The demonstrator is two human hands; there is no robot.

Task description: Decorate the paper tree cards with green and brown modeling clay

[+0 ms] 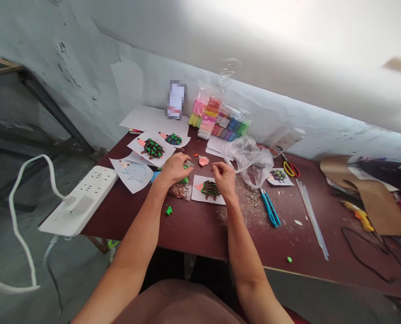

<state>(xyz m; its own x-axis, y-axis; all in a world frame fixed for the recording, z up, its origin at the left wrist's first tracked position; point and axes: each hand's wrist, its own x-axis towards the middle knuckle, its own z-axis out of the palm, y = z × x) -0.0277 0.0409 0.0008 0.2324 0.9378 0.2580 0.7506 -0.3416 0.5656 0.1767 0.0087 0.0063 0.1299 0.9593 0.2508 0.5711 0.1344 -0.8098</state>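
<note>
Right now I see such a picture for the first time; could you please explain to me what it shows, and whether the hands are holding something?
There is no machine here, only a person's two bare hands. The one picture comes from a camera on the person's head, looking forward and down. On the dark red table, the right hand is over the right side of a small card that bears a spiky hedgehog. The left hand is beside some green clay. Coloured packs stand at the back; the cutters, scissors and glue gun lie to the right. Whether either hand holds anything is too small to tell.
</note>
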